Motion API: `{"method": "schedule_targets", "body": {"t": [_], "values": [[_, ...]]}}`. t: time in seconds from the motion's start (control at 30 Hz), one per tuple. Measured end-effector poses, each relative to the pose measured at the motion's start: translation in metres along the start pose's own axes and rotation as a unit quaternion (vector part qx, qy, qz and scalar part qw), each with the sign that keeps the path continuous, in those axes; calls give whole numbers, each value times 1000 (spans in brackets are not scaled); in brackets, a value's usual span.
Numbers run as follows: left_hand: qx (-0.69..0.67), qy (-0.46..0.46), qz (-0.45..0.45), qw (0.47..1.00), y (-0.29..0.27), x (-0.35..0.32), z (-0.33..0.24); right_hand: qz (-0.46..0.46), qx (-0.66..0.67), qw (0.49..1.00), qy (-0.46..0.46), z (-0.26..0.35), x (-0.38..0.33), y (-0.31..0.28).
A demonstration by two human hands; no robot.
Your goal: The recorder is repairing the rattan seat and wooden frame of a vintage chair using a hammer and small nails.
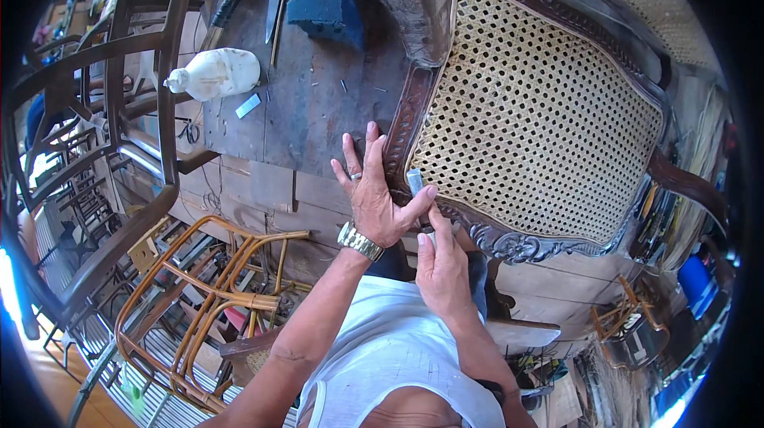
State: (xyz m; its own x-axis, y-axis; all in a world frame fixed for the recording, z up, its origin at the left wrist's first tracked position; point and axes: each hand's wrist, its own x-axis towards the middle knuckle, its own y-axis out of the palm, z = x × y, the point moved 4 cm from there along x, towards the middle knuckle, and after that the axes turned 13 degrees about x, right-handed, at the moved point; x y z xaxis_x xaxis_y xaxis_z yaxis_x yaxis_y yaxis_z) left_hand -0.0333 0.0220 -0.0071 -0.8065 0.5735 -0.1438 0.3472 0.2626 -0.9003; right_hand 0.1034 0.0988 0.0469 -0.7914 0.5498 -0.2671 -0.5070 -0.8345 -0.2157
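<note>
**Hands at the corner of a cane chair**

The chair (549, 114) sits cane side up at the right of the counter (286, 138). A small pale-blue piece (415, 181) shows at its near left corner. The left hand (377, 204) spreads its fingers by the frame; the right hand (444, 269) curls below, its grip unclear. Farther left lie blue foam (325, 10) and a bottle (223, 75).

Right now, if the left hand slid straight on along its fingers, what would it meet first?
Likely the small scrap on the table, though the left hand's height is unclear.
</note>
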Motion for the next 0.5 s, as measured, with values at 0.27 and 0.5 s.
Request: {"method": "schedule_targets", "body": {"t": [0.27, 0.5], "values": [[-2, -9, 2, 1000, 0, 1, -1, -27, -49, 998, -16, -5, -3, 1], [6, -12, -5, 1000, 1, 0, -1, -40, -74, 995, -45, -5, -3, 2]]}}
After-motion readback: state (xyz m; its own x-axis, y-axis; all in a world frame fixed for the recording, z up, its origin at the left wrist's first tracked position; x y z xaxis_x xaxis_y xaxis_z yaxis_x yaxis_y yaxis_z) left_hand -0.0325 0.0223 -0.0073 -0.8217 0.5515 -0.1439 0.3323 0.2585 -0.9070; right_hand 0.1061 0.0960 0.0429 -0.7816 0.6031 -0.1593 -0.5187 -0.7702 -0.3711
